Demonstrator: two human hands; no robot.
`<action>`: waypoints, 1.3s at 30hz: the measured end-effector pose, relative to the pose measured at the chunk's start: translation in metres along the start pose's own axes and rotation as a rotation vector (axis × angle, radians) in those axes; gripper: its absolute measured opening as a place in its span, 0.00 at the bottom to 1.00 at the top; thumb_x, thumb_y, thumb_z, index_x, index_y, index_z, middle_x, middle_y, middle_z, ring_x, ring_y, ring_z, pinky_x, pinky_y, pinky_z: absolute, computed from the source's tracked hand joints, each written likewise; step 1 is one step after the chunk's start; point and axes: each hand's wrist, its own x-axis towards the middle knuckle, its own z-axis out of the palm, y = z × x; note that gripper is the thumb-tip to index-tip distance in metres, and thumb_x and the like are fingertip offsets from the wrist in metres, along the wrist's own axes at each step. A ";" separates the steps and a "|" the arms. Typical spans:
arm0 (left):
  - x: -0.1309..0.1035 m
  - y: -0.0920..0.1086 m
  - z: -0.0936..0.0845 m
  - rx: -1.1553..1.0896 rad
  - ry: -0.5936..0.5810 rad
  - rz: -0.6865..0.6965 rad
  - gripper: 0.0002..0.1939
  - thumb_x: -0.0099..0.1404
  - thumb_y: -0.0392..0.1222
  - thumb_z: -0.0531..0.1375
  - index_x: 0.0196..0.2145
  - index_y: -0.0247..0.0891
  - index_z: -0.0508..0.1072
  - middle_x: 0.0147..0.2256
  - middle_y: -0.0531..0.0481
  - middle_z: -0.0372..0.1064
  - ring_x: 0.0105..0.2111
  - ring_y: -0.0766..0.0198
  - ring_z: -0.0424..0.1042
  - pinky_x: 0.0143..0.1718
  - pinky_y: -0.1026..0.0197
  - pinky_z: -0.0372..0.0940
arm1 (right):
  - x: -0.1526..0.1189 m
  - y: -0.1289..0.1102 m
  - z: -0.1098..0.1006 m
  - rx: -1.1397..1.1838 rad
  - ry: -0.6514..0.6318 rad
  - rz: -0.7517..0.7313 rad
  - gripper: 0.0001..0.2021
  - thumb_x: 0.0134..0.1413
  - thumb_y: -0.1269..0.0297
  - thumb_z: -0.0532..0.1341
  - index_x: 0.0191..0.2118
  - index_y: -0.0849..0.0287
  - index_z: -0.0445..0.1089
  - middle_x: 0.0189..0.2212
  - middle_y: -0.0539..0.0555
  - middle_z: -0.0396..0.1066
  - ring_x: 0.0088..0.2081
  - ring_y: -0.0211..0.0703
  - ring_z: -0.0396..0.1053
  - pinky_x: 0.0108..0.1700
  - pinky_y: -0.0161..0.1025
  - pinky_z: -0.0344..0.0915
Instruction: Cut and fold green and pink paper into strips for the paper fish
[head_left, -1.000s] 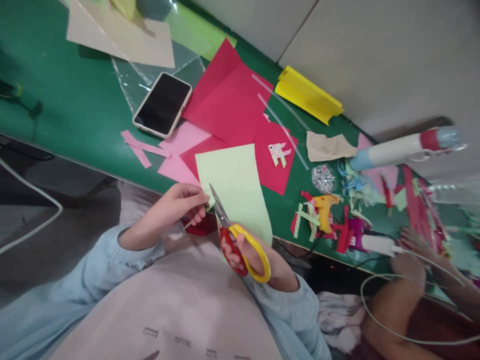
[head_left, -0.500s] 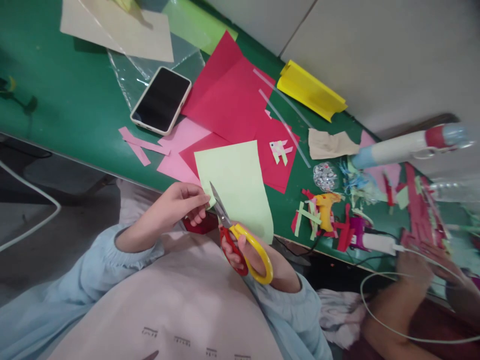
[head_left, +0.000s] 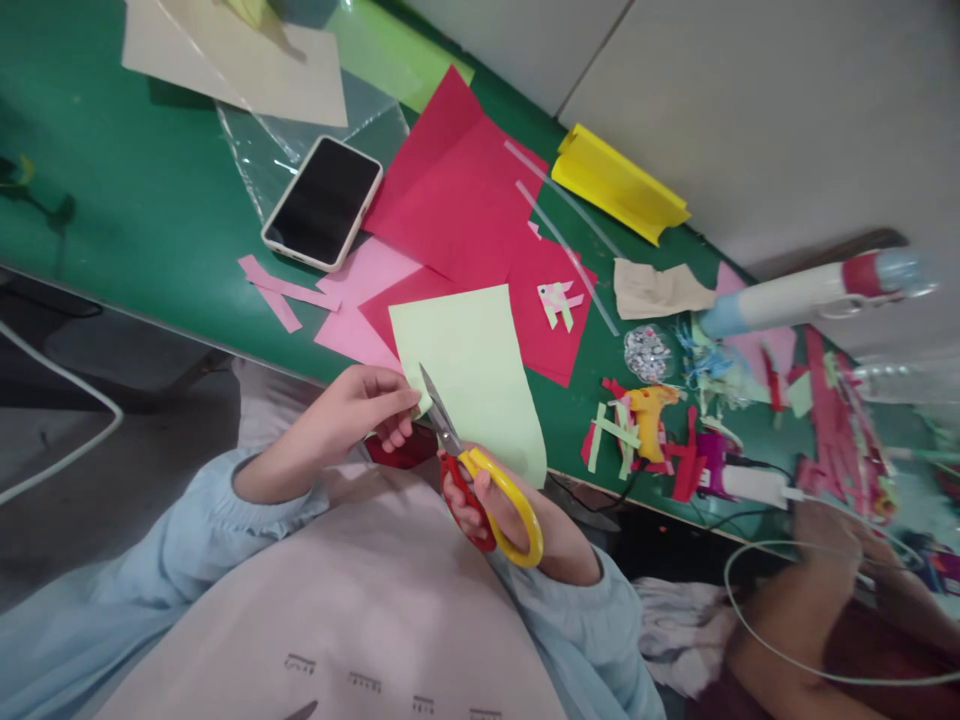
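Observation:
My left hand pinches the near left edge of a pale green sheet of paper, where a narrow strip curls beside the cut. Scissors with one yellow and one red handle are gripped in my right hand, their blades lying on the sheet close to my left fingertips. Beneath the green sheet are red paper and pink paper. A small woven paper fish rests on the red paper to the right. Two crossed pink paper strips lie to the left.
A phone lies on a plastic sleeve at the far left. Rightward are a folded yellow piece, a yellow glue gun, paper scraps and a white tube-shaped object. Another person's arm is at the lower right, near a white cable.
My hands, the scissors and the green sheet look almost unmoved. At the right, the other person's hands have shifted slightly.

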 end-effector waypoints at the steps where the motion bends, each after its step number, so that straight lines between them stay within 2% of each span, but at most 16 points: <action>1: 0.000 -0.001 0.000 -0.001 0.000 -0.001 0.14 0.58 0.45 0.65 0.21 0.34 0.71 0.18 0.52 0.69 0.16 0.71 0.67 0.18 0.69 0.64 | 0.000 0.000 0.000 0.008 0.006 -0.001 0.34 0.46 0.29 0.60 0.41 0.54 0.54 0.26 0.42 0.55 0.19 0.25 0.49 0.19 0.27 0.48; 10: 0.001 -0.004 -0.002 0.010 -0.003 -0.003 0.14 0.58 0.47 0.65 0.22 0.35 0.71 0.18 0.52 0.69 0.17 0.70 0.67 0.18 0.69 0.64 | 0.006 0.004 -0.003 0.096 0.035 0.063 0.34 0.39 0.33 0.67 0.40 0.54 0.55 0.27 0.42 0.58 0.19 0.25 0.50 0.18 0.28 0.47; 12: 0.001 -0.003 -0.001 0.014 -0.005 -0.001 0.14 0.58 0.47 0.65 0.22 0.35 0.71 0.18 0.52 0.69 0.17 0.70 0.67 0.18 0.69 0.64 | 0.006 0.005 -0.003 0.133 0.036 0.073 0.32 0.41 0.35 0.68 0.38 0.54 0.56 0.26 0.41 0.58 0.18 0.25 0.49 0.18 0.28 0.46; 17: 0.001 -0.002 -0.001 0.030 -0.010 0.004 0.15 0.58 0.47 0.65 0.22 0.35 0.71 0.18 0.51 0.69 0.16 0.70 0.67 0.18 0.69 0.64 | 0.005 0.005 -0.003 0.205 0.042 0.163 0.26 0.52 0.37 0.61 0.31 0.56 0.56 0.21 0.42 0.54 0.17 0.26 0.45 0.17 0.30 0.42; 21: 0.002 0.001 -0.004 0.074 0.030 0.012 0.15 0.58 0.49 0.65 0.22 0.35 0.70 0.18 0.51 0.70 0.17 0.69 0.69 0.19 0.68 0.66 | 0.006 0.006 -0.005 0.239 0.082 0.157 0.25 0.51 0.39 0.63 0.31 0.56 0.56 0.24 0.43 0.56 0.18 0.26 0.47 0.18 0.29 0.41; 24: 0.003 0.002 -0.006 0.055 0.064 0.046 0.16 0.58 0.50 0.65 0.23 0.35 0.69 0.18 0.52 0.70 0.17 0.69 0.69 0.19 0.68 0.66 | 0.006 0.007 -0.006 0.203 0.052 0.160 0.26 0.50 0.37 0.63 0.31 0.56 0.56 0.23 0.43 0.55 0.18 0.26 0.46 0.18 0.29 0.42; 28: 0.004 0.001 -0.007 0.065 0.046 0.066 0.17 0.57 0.51 0.66 0.23 0.36 0.69 0.19 0.52 0.70 0.18 0.69 0.69 0.20 0.68 0.66 | 0.002 0.005 -0.004 0.075 0.013 0.070 0.31 0.44 0.32 0.64 0.36 0.55 0.56 0.25 0.43 0.55 0.19 0.26 0.47 0.19 0.29 0.45; 32: 0.002 -0.002 -0.006 0.055 0.027 0.063 0.17 0.57 0.52 0.66 0.23 0.36 0.70 0.20 0.51 0.71 0.18 0.69 0.69 0.21 0.68 0.66 | -0.003 0.000 0.001 -0.030 -0.023 -0.071 0.30 0.52 0.31 0.57 0.43 0.54 0.56 0.28 0.44 0.55 0.21 0.27 0.47 0.20 0.30 0.48; 39: 0.000 -0.004 -0.005 0.066 0.002 0.089 0.18 0.59 0.52 0.65 0.22 0.35 0.71 0.19 0.52 0.71 0.17 0.69 0.69 0.21 0.68 0.66 | -0.003 -0.001 0.004 -0.009 -0.008 -0.068 0.29 0.51 0.32 0.59 0.40 0.54 0.55 0.30 0.45 0.55 0.22 0.27 0.48 0.21 0.30 0.48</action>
